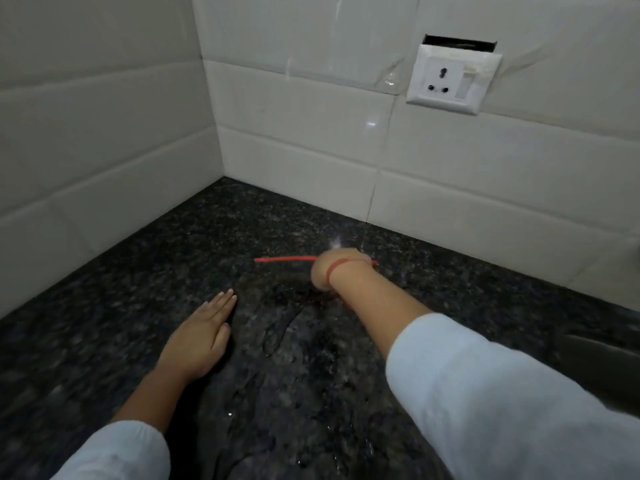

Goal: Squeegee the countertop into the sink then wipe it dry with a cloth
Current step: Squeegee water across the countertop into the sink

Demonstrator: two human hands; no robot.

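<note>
- Two hands are out: my left hand (199,336) lies flat on the countertop (104,323), fingers straight and together.
- My right hand (329,271), blurred, curls over the squeegee (284,259), a thin red strip lying on the stone towards the back wall.
- Dark speckled granite, glossy under rippled water (277,336).
- Glazed white tiles (294,161); a square white plastic socket (450,81).

Thin red squeegee (284,259) edge crosswise; dark speckled countertop (173,254) wet, streaked.

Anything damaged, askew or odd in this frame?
Yes: the wall socket sits tilted, with a dark open gap above its plate and apparent tape on its face. Water pooled on the countertop fits the task.
</note>
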